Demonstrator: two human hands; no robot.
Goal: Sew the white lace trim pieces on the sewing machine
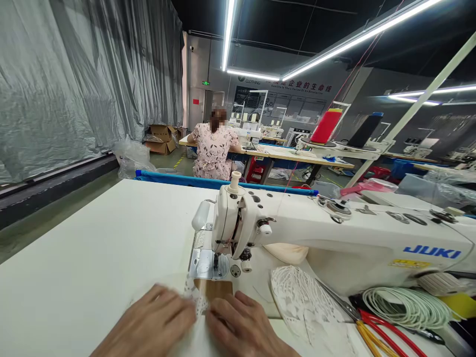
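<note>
1. Bending over the tabletop (111, 248) in front of a white JUKI sewing machine (327, 225), both hands sit side by side, palms down, fingers toward the needle end.

2. Left hand (154, 317): fingers curled and pretty blurry, right by the left side of a strip of white lace (201, 303). Can't tell if it's pinching the lace or just pressing on it.

3. Right hand (241, 317): fingers bent too, up against the near edge of a flat brown piece (219, 288). Again, can't say whether it's gripping anything, too much blur.

4. The lace lies mostly between the two hands, along the left side of the brown piece. Both are just on the near side of the shiny metal plate (201, 267), with the presser foot (216, 262) over that plate.

5. Off to the right, under the machine's arm, there's a pile of white stringy trim (292, 283), then some tools (392, 333) with red and yellow-orange handles, plus a coil of pale green cord (407, 307).

6. Further back: a red thread cone (327, 125), a dark thread cone (366, 130), and a person (213, 151) in a floral top, back turned, at another tabletop (330, 159).
</note>
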